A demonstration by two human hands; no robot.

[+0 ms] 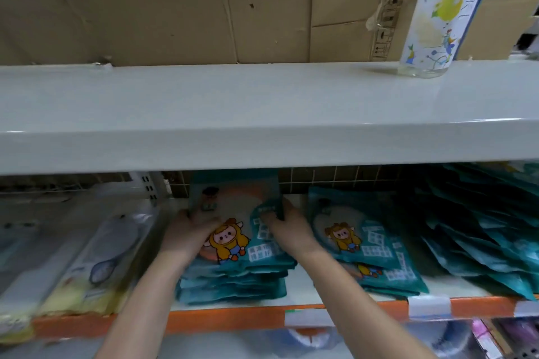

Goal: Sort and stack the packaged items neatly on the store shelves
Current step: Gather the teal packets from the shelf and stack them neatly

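Both hands reach under the upper shelf (262, 114): the left hand (189, 230) and right hand (287, 226) curl round the side edges of the top teal packet (233, 213), probably to square it on its stack (233, 280), with another pile (376, 248) just right.

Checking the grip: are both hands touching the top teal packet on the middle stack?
Touching. The head view shows the left hand and right hand gripping opposite edges of the top teal packet.

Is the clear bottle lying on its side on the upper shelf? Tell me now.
No, the clear bottle stands on its base at the right of the upper shelf, leaning slightly in this wide-angle view.
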